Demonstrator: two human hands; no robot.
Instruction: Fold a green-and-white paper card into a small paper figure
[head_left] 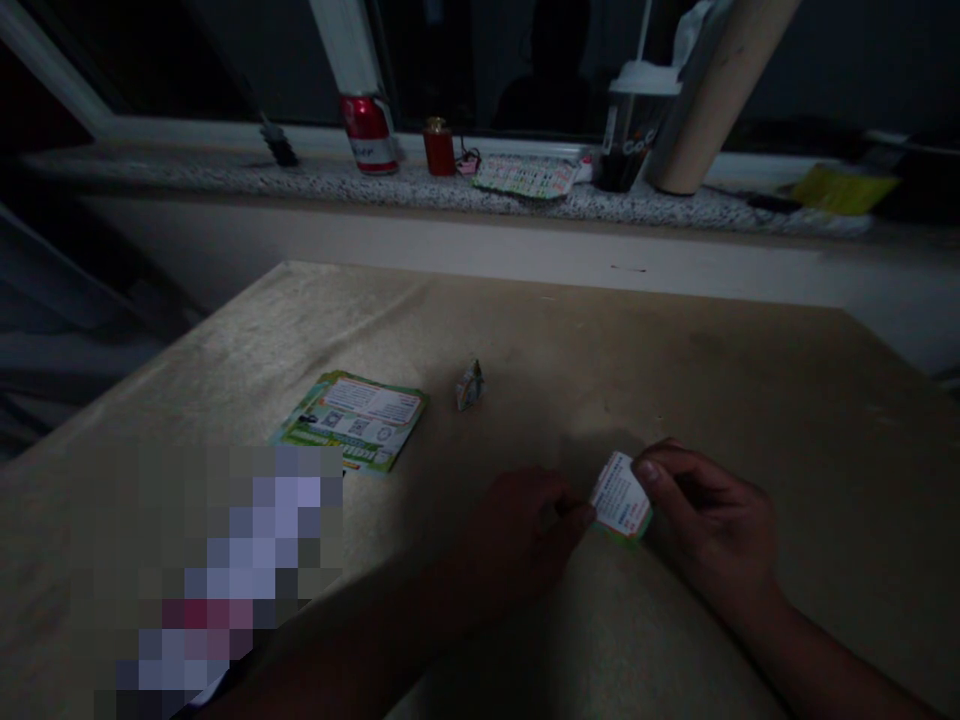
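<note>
Between my two hands is a small piece of printed paper (621, 496), white with lines of text and a green edge. My right hand (712, 515) pinches its upper right side between thumb and fingers. At the paper's left edge, the fingertips of my left hand (534, 520) are pinched together on it; that hand is in shadow. A small folded paper piece (470, 387) stands upright on the table farther off. To the left lies a green and white printed leaflet (360, 418) with QR codes, flat on the table.
A pixelated patch covers the table's (465, 320) left front. On the windowsill (315, 185) behind stand a red and white can (369, 135), an orange lighter (439, 148), a blister pack (529, 175), a lidded cup with a straw (630, 125), a cardboard tube (720, 95) and a yellow item (844, 190).
</note>
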